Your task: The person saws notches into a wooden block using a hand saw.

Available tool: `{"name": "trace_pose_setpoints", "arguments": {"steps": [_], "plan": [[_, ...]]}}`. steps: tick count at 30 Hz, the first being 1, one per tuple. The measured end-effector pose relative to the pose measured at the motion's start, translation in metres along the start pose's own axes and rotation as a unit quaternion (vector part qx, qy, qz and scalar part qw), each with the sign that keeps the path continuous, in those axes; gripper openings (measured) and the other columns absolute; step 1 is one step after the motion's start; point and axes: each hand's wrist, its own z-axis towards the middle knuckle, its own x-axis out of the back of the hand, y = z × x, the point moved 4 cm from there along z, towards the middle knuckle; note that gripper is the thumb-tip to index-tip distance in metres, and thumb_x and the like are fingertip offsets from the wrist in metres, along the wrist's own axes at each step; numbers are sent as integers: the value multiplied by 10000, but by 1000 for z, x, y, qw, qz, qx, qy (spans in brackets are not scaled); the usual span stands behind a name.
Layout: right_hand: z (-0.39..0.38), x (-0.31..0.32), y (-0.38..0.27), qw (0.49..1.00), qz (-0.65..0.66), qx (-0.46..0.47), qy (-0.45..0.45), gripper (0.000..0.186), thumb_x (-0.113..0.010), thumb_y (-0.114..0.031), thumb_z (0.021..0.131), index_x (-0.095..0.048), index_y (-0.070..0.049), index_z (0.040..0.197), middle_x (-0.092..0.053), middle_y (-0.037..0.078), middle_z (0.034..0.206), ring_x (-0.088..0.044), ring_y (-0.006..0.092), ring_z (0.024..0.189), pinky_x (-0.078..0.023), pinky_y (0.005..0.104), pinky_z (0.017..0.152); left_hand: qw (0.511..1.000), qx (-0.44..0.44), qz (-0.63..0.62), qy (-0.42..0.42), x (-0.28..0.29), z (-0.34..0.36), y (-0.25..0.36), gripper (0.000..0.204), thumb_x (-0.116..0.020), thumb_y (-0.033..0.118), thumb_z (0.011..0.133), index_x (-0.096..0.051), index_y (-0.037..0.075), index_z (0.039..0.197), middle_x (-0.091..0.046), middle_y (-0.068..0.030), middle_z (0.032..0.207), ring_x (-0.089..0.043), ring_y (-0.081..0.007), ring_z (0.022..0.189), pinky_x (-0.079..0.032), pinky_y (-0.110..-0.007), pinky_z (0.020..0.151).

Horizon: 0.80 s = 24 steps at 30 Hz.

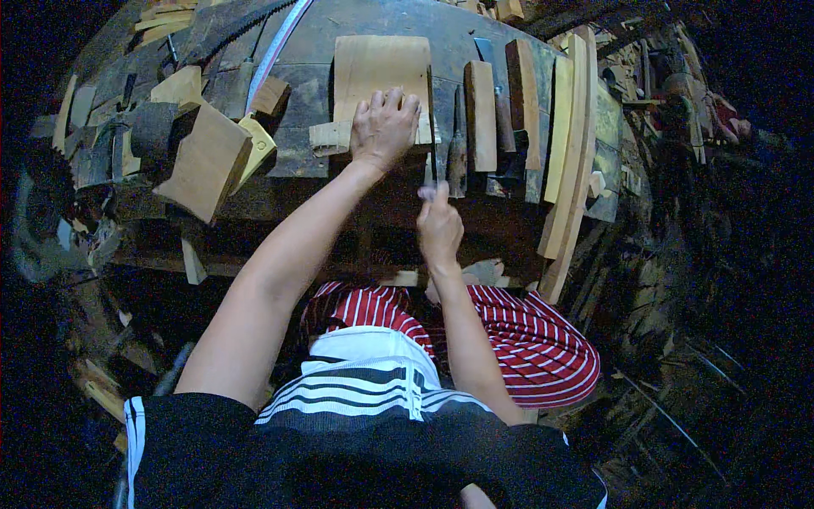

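Head view: left hand open-fingered on board; right hand grips saw-like tool; likely sawing; next stroke needs steadiness.

No legible txt, tape meas. mkgs unclear

We cannot see the part of the wide board and the pale strip that lies under the left grip, and the right grip, slightly blurred, hides most of the handle below a dark blade too thin for us to make out any teeth. The top edge cuts off the measuring tape, its marks too small for us to read, and a wood block partly covers the yellow case. We lose the black shirt at the lower edge.
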Motion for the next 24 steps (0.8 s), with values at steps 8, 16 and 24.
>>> {"name": "trace_pose_setpoints", "arguments": {"steps": [8,16,24], "plan": [[39,-20,-5,1000,1,-6,10,182,-451,-142,872,-475,-44,1024,-599,261,669,-602,432,647,-471,535,562,999,-27,-2,-19,4,-6,1,155,-559,296,826,-555,155,892,-556,-44,962,-550,-232,873,-426,-391,679],[29,2,-7,998,45,-1,47,205,-480,-144,861,-475,-37,1036,-597,280,694,-599,448,670,-468,548,580,1000,-28,-2,4,10,-4,15,127,-583,258,794,-561,158,868,-546,-35,885,-548,-222,857,-427,-372,669],[53,-16,3,999,21,-12,25,173,-472,-143,871,-455,-45,1012,-608,276,731,-603,448,702,-467,544,593,1000,14,-3,-14,-2,5,10,113,-564,260,815,-558,158,861,-542,-32,857,-555,-222,851,-436,-385,670]]}}
